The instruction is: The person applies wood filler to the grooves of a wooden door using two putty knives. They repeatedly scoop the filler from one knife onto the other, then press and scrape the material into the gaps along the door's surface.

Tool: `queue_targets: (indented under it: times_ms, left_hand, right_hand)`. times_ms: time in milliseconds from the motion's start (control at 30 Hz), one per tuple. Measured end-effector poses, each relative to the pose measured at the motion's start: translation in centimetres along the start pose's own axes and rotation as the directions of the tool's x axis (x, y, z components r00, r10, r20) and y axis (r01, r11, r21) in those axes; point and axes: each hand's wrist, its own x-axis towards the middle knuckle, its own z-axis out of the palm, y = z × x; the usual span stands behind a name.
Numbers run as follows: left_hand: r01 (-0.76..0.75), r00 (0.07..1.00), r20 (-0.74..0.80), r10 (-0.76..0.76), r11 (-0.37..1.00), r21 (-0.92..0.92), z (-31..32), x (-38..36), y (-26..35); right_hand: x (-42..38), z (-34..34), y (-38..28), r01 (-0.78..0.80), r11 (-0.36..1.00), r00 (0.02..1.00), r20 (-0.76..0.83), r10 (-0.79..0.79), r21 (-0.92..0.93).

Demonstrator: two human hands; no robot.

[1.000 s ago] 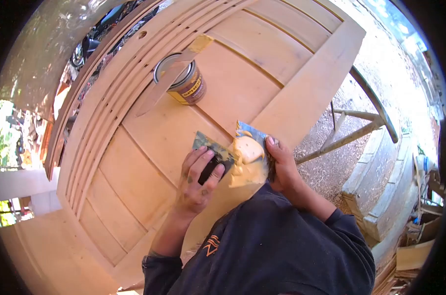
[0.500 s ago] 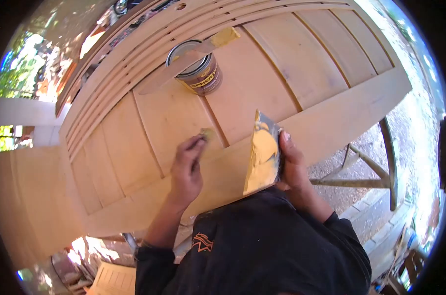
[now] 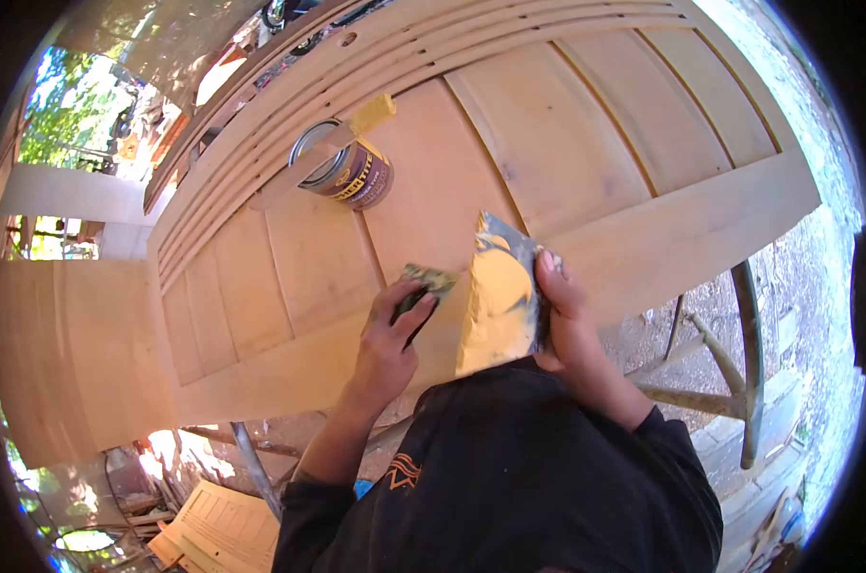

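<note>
Thick yellow putty [image 3: 500, 298] coats a tilted plate [image 3: 506, 233], clasped by the right hand [image 3: 570, 307], thumb at its right edge; the left hand [image 3: 385, 355], fingers curled, grips a smeared scraper [image 3: 435, 278].

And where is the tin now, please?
In the head view, the tin stands upper left of centre on the panelled door, a flat stick across its top.

Holds left hand [image 3: 388, 332] just off centre toward 7 o'clock, back turned up, fingers [image 3: 391, 300] curled in a grip and aimed at 1 o'clock. Slants left forearm [image 3: 341, 437] the same way. Holds right hand [image 3: 569, 311] at 3 o'clock, apart from the other, gripping too, thumb [image 3: 556, 277] on top aimed at 11 o'clock. Angles right forearm [image 3: 616, 384] likewise toward 11 o'clock.
</note>
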Motion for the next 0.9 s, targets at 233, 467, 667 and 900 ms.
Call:
queue_targets:
  times_ms: [233, 467, 667, 900]
  left_hand:
    - [-0.121, 0.975, -0.179, 0.133, 0.99, 0.076, -0.7, 0.6, 0.7]
    - [0.373, 0.768, -0.207, -0.607, 0.686, -0.624, -5.1, 0.6, -2.1]
    - [0.267, 0.762, 0.279, -0.584, -0.109, -0.957, -4.9, 2.1, -5.9]
    - [0.4, 0.831, 0.322, -0.454, 0.085, -0.913, -3.1, 4.9, -5.2]
  right_hand:
    - [1.3, 0.0, 1.2, -0.038, 0.997, 0.999, -0.033, 0.035, -0.068]
    - [2.5, -0.4, 1.5, -0.053, 0.986, 0.998, 0.017, 0.056, -0.16]
    - [3.3, 1.0, 2.3, -0.278, 0.954, 0.955, 0.07, 0.287, -0.109]
    - [3.5, 2.0, 2.9, -0.363, 0.926, 0.92, 0.115, 0.374, -0.103]
